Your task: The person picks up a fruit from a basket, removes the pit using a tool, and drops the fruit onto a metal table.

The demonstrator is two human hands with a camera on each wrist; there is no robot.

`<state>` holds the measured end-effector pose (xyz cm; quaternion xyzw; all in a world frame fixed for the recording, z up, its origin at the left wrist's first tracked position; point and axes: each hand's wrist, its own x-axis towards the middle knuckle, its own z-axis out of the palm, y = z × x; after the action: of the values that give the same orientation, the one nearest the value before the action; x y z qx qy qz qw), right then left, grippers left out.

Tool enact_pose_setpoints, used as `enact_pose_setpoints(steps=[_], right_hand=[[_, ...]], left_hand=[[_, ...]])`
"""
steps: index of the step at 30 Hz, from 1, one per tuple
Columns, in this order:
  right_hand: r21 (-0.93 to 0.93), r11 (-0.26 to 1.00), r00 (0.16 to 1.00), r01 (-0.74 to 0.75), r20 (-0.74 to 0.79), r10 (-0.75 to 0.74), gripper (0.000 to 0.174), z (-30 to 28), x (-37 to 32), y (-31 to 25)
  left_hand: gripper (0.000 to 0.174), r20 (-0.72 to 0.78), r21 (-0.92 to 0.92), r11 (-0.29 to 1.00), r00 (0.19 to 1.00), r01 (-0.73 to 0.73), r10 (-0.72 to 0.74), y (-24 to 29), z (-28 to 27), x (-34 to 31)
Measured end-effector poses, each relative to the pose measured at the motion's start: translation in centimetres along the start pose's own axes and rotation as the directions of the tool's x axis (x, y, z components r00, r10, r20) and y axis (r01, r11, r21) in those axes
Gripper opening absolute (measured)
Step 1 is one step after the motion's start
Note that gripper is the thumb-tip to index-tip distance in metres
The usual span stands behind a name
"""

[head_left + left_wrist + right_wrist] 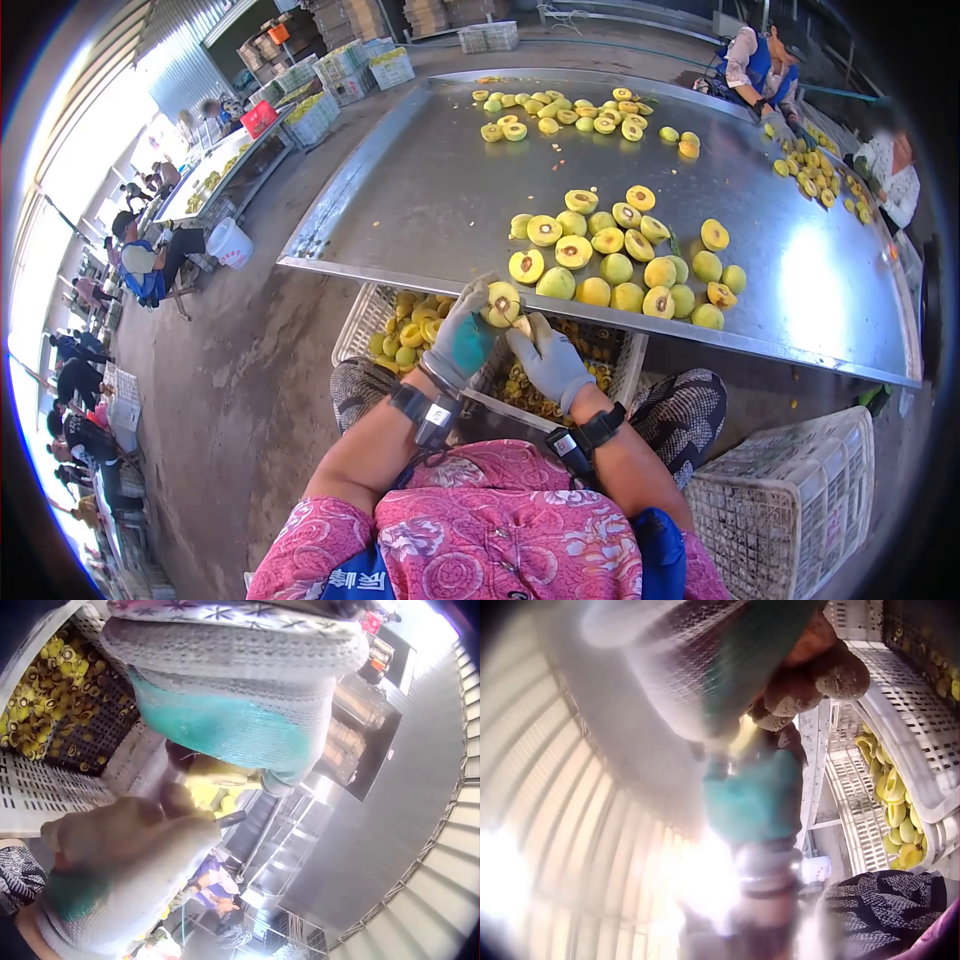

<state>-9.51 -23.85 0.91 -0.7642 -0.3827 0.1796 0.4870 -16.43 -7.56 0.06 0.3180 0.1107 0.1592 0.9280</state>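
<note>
My left hand [463,335], in a grey glove with a green palm, holds a yellow peach half [502,304], its cut face and brown stone turned up. My right hand [552,362], gloved alike, is close against the fruit's right side with fingers curled. From its fingertips pokes a small dark-tipped tool [231,817] in the left wrist view; most of it is hidden in the glove. Both hands work just off the near edge of the metal table [420,190]. More peach halves [574,252] lie on the table ahead, many with stones in them.
Below the hands stand a crate of fruit halves [405,330] and a crate holding scraps [535,395]. An upturned white crate [780,500] sits at my right. Other people work at the table's far right, and a white bucket [229,243] stands on the floor to the left.
</note>
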Motion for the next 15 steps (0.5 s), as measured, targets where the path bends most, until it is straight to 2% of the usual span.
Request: enact_pose_setpoints(steps=[2, 5, 10, 13, 15], right_hand=[[0.012, 1.0, 1.0, 0.021, -0.021, -0.02, 0.049, 0.1, 0.1, 0.5], [0.248, 0.968, 0.997, 0.045, -0.064, -0.029, 0.048, 0.3, 0.4, 0.3], [0.353, 0.933, 0.99, -0.075, -0.085, 0.112, 0.044, 0.5, 1.1, 1.2], [0.413, 0.9, 0.985, -0.136, -0.038, 0.167, 0.041, 0.4, 1.3, 2.1], [0.452, 0.876, 0.983, -0.167, 0.002, 0.186, 0.039, 0.2, 1.3, 2.4]], left_hand=[[0.037, -0.019, 0.046, 0.999, 0.999, -0.025, 0.026, -0.5, 0.0, -0.3], [0.038, -0.007, 0.119, 0.992, 0.999, -0.03, 0.031, -1.5, 0.4, -0.7], [0.04, -0.012, 0.196, 0.98, 0.999, -0.042, 0.045, -3.0, 2.2, -1.3], [0.043, 0.133, 0.221, 0.975, 0.991, -0.005, -0.025, -2.2, 2.7, -1.7], [0.044, 0.138, 0.245, 0.969, 0.989, 0.011, -0.046, -2.5, 1.2, -1.5]])
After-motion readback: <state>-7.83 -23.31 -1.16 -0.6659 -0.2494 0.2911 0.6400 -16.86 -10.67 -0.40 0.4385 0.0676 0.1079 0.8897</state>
